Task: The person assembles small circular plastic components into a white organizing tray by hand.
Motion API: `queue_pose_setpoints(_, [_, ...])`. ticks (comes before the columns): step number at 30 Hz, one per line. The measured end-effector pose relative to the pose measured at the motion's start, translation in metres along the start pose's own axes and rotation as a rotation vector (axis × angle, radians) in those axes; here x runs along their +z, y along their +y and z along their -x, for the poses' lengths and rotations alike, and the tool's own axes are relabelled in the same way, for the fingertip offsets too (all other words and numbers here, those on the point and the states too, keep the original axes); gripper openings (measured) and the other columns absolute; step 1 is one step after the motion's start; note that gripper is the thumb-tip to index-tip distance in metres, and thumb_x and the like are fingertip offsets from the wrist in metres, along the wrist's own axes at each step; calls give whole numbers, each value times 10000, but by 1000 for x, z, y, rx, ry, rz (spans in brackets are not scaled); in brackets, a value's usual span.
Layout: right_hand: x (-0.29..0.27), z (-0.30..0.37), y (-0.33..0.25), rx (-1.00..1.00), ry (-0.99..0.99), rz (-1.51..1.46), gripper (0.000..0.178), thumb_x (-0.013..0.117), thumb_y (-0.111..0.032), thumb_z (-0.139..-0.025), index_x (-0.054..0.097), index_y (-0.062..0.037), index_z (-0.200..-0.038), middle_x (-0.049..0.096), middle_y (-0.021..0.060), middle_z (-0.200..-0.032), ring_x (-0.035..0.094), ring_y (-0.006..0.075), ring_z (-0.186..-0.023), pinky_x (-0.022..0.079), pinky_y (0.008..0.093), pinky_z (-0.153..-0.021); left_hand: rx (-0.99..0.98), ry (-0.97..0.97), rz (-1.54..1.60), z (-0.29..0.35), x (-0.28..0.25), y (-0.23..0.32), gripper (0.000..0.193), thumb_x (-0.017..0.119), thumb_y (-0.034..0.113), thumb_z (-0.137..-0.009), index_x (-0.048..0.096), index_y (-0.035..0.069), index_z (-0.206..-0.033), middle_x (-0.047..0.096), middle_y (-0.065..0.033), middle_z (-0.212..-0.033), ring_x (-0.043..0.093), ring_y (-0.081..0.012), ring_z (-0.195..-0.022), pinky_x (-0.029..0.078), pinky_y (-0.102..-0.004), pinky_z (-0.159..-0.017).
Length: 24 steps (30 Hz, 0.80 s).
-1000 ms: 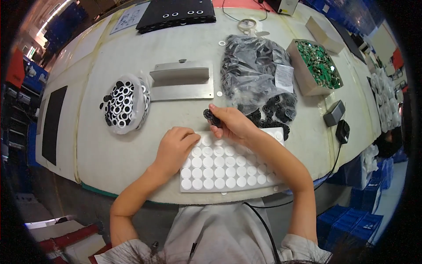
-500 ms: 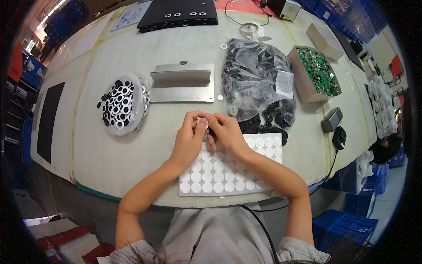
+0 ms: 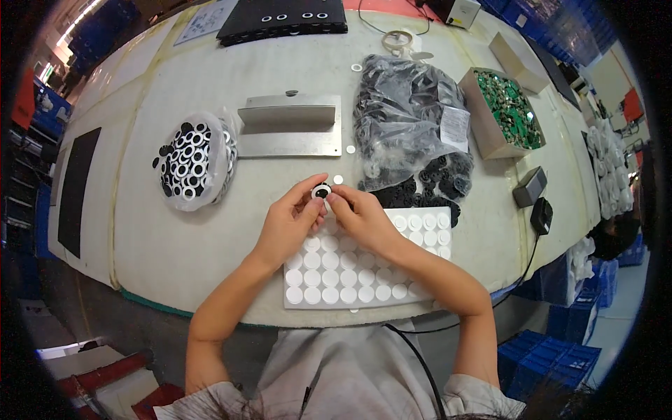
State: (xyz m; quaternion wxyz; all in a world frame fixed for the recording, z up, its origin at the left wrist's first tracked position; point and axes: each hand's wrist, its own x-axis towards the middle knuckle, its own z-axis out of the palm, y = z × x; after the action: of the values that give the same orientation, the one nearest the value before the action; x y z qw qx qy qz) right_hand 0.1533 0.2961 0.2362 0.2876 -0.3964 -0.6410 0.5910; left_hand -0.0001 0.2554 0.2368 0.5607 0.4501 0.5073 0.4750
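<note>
A small round black piece with a white ring on its face is held up between both hands. My left hand pinches it from the left with thumb and fingertips. The fingertips of my right hand close on its right edge. Under my hands lies a white sheet with rows of round white discs, partly hidden by my right forearm. Just beyond my fingertips a loose white disc rests on the table.
A clear bag of black-and-white rings sits left of a metal angle fixture. Right of it lies a large plastic bag of black parts. Farther right are a box of green circuit boards and a small grey block.
The held piece has been turned so its black-and-white ringed face shows, where a white face showed before. My left hand has shifted slightly left. A loose white disc now shows beyond my fingers.
</note>
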Motion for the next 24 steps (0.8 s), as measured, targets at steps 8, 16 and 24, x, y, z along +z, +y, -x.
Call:
queue_pose_setpoints(8, [4, 2, 0, -119, 87, 165, 224, 451, -150, -887, 556, 47, -906, 585, 178, -750, 574, 251, -654, 441, 338, -619, 101, -36, -134, 8, 0, -2, 260, 430, 109, -932, 527, 45, -1165, 582, -31, -785, 540, -58, -686, 442, -204, -587])
queue_pose_setpoints(16, [4, 6, -1, -123, 51, 172, 213, 466, -127, -873, 543, 57, -949, 585, 131, -679, 545, 200, -564, 438, 304, -553, 142, 49, -98, 9, 5, -4, 272, 437, 82, -925, 510, 40, -1184, 572, -27, -762, 487, -58, -612, 434, -200, -568])
queue_pose_setpoints(24, [3, 4, 7, -181, 66, 62, 193, 476, -139, -875, 576, 25, -861, 594, 118, -655, 523, 171, -530, 425, 296, -515, 149, 43, -181, 14, 5, -8, 219, 447, 35, -899, 505, 2, -1108, 605, -70, -817, 577, -97, -702, 473, -222, -603])
